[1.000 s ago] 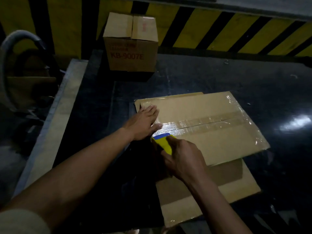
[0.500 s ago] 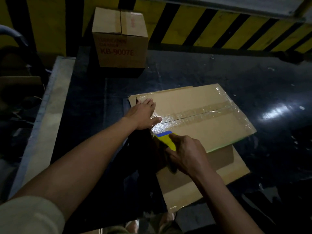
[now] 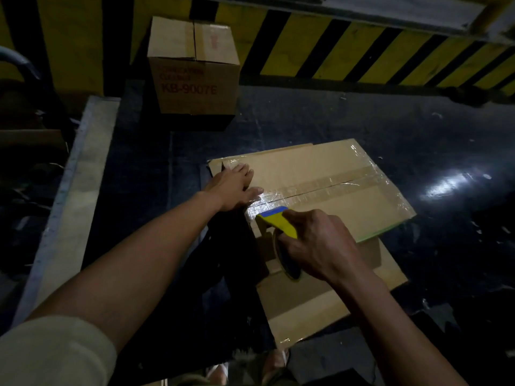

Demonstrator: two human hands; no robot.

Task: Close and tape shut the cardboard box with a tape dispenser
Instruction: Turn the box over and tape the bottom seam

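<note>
Right now everything turns on the taped centre seam of the flat cardboard box: it runs long from the near-left edge of the box out to the far-right edge, and a glossy strip of clear tape already covers it. The right hand sits at the near-left end of that seam, fingers wrapped tight around the yellow-and-blue tape dispenser, whose blue lip touches the tape at the box edge. I'd guess the cut or tear-off comes next. The left hand lies spread flat, palm down, on the box top just beyond the seam's near end, pinning the flap. The box is shut, its contents hidden. A second carton marked KB-9007E stands well beyond, also closed.
</note>
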